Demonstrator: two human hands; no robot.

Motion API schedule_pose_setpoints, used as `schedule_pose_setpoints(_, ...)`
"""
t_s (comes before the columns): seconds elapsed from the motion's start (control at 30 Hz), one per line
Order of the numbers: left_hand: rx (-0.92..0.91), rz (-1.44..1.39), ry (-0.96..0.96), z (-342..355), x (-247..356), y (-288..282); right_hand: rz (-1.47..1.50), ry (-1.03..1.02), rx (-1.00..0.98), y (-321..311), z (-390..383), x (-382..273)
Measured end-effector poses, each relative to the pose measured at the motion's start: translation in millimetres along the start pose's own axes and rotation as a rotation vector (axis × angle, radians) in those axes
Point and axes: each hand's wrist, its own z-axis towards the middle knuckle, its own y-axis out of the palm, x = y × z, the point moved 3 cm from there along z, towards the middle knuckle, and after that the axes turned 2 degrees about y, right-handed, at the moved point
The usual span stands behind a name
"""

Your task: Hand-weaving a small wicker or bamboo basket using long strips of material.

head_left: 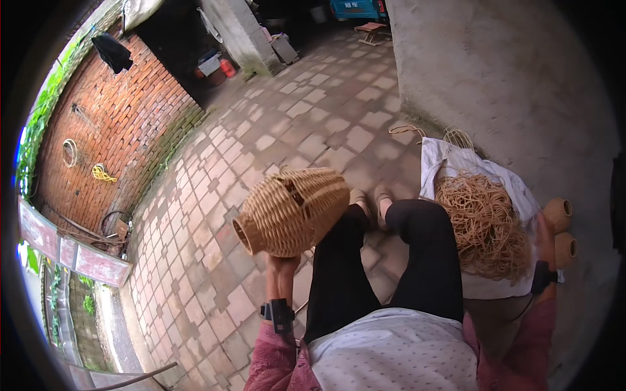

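My left hand (282, 264) grips a woven tan basket (290, 212) from underneath, lifting it over my left leg; the basket lies on its side with its narrow neck toward the left and a gap in the weave on top. My right hand (541, 234) is blurred at the right edge of a white sack (435, 156) beside my right leg; its fingers are hard to make out. A tangled heap of tan cord (479, 228) lies in the sack. Two small round tan vessels (558, 215) with open mouths sit just beyond that hand.
Paving (182, 254) surrounds my feet. A concrete wall (495, 65) rises at the right, a brick wall (104, 130) with hanging coils at the left. A pillar (235, 32), red container (227, 68), small stool (370, 32) and blue vehicle (358, 9) stand at the back.
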Motion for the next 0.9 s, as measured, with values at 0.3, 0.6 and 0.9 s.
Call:
schedule_pose_setpoints(0.3,-0.568,0.300,-0.154,-12,13,123,-0.542,-0.233,-0.422,104,-41,12)
schedule_pose_setpoints(0.6,-0.699,1.026,-0.189,-12,-7,171,-0.204,-0.792,-0.722,269,-208,-115)
schedule_pose_setpoints(0.9,-1.307,1.297,0.124,-20,-64,151,-0.105,-0.603,-1.183,235,-234,-74)
